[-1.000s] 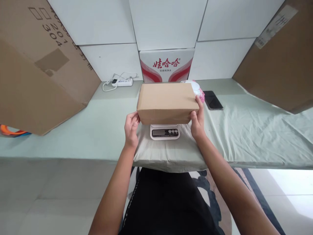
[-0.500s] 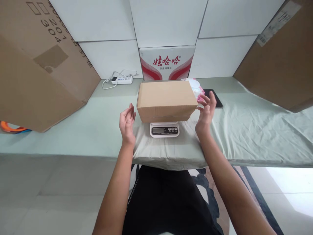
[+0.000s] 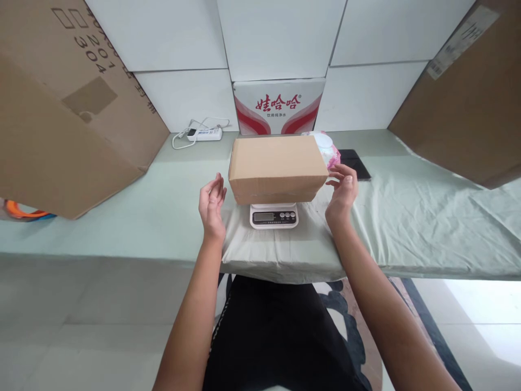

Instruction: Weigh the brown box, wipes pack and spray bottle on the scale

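A plain brown cardboard box (image 3: pixel 278 167) rests on a small white digital scale (image 3: pixel 273 216) on the pale green cloth-covered table (image 3: pixel 407 217). My left hand (image 3: pixel 211 208) hovers just left of the box, palm turned toward it, fingers apart, holding nothing. My right hand (image 3: pixel 343 193) hovers at the box's right end, fingers curled loosely and apart, a small gap from the cardboard. The scale's display and buttons face me below the box.
A red-and-white printed carton (image 3: pixel 279 106) stands against the tiled wall behind. A pink-and-white packet (image 3: pixel 329 147) and a black phone (image 3: pixel 356 164) lie right of the box. A white power strip (image 3: pixel 203 133) lies back left. Large cardboard boxes lean at left (image 3: pixel 61 119) and right (image 3: pixel 468 108).
Both hands let go of the box, leaving it on the scale, and drew back to its sides. Since half a second ago the right hand's fingers have curled slightly.
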Demonstrator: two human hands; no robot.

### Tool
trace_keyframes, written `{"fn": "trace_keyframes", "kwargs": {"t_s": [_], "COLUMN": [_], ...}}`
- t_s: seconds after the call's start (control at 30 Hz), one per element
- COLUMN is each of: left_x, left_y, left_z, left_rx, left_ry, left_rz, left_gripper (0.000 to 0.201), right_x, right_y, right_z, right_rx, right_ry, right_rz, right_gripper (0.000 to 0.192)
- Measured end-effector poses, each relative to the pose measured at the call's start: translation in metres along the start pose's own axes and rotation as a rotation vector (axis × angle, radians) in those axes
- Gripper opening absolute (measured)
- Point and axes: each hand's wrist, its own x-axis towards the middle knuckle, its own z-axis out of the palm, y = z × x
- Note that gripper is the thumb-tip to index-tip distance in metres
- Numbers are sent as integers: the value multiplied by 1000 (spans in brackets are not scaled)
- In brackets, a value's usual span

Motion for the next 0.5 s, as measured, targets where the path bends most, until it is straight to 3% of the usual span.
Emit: {"fn": "trace_keyframes", "kwargs": {"t_s": [0.27, 0.5], "left_x": [0, -1], "left_y": [0, -2], "left_z": [1, 3], "left_rx": [-45, -40], "left_ry": [5, -64], "left_rz": [-31, -82], "left_gripper": [49, 58], "right_x": [-1, -6], "right_y": [-1, -6], "right_z": [1, -2], "right_rx": [119, 97], "right_ry": [-1, -169], "right_rz": [4, -25], "right_gripper": [48, 55]}}
